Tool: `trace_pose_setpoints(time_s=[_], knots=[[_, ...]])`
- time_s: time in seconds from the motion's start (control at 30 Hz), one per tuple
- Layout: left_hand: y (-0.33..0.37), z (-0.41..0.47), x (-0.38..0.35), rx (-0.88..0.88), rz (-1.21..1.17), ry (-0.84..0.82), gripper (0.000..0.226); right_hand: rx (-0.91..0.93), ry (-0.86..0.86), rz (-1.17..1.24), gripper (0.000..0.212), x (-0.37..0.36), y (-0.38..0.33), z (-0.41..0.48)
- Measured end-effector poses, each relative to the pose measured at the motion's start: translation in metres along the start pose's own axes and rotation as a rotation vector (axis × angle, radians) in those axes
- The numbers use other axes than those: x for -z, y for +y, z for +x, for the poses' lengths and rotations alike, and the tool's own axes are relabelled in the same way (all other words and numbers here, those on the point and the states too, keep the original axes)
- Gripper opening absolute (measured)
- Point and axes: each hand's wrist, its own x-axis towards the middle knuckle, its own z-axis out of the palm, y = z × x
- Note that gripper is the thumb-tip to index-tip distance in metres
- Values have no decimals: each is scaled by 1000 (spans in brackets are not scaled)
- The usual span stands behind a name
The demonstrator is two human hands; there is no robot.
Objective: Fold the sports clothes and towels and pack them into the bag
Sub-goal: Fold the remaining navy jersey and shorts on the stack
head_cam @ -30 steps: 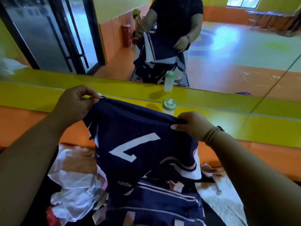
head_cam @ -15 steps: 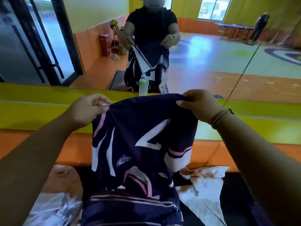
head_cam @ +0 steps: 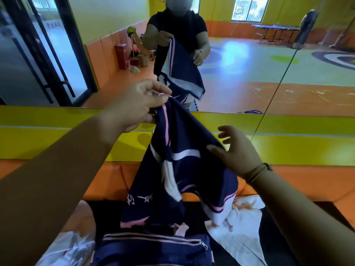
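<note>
Jersey (head_cam: 178, 169) hangs straight above the bag (head_cam: 149, 248), pinched at a top corner by the left hand (head_cam: 134, 108). Right hand (head_cam: 236, 150) is spread wide, thumb just touching the cloth's edge. I'd grab the matching corner, pull it taut, then fold halves. Towel (head_cam: 244, 227) lies just right of the bag.

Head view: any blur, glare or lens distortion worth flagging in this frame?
Head view: motion blur on the hanging lower half of the jersey, lettering unreadable, while the zip on the bag is fairly sharp. Head view: a bright glare patch on the floor seen in the mirror. Head view: wide-angle stretch, forearms loom at the lower corners and the door frame leans.
</note>
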Motion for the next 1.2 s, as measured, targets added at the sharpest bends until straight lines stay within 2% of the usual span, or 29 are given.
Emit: trace_pose_setpoints(time_s=[0.1,0.17,0.23,0.3,0.37,0.4,0.47,0.53,0.63,0.73,0.83,0.9,1.0,1.07,1.13,1.2], knots=[[15,7,-11,-50,-21,49,19,161,-147,66,104,-15,-15,-28],[22,11,-14,-70,-48,89,18,239,-233,25,115,-29,-17,-41],[28,15,-15,-83,-85,129,17,277,-245,-44,115,-43,-13,-48],[32,16,-15,-95,-140,155,19,242,-245,-47,106,-57,-9,-49],[34,16,-16,-102,-206,155,21,98,-290,54,88,-63,-10,-43],[36,15,-16,-106,-238,149,21,53,-306,83,72,-67,-9,-39],[39,12,-15,-111,-273,144,20,99,-265,38,33,-71,-11,-30],[42,9,-11,-112,-266,183,20,152,-197,78,8,-71,-15,-25],[38,8,6,-102,-165,306,19,57,-129,283,25,-54,-22,-14],[26,5,30,-31,134,396,14,6,-63,494,12,-25,-23,4],[11,1,48,33,605,291,8,31,5,620,17,5,-38,18],[6,-2,47,61,829,124,20,122,14,554,16,19,-53,25],[5,-12,24,92,824,-197,57,243,-18,463,16,31,-77,31],[-1,-16,5,67,700,-332,61,271,-32,414,18,31,-88,35],[-10,-17,-13,-20,662,-345,46,303,-49,375,16,30,-96,36],[-15,-15,-25,-82,673,-276,48,305,-74,374,12,31,-97,36]])
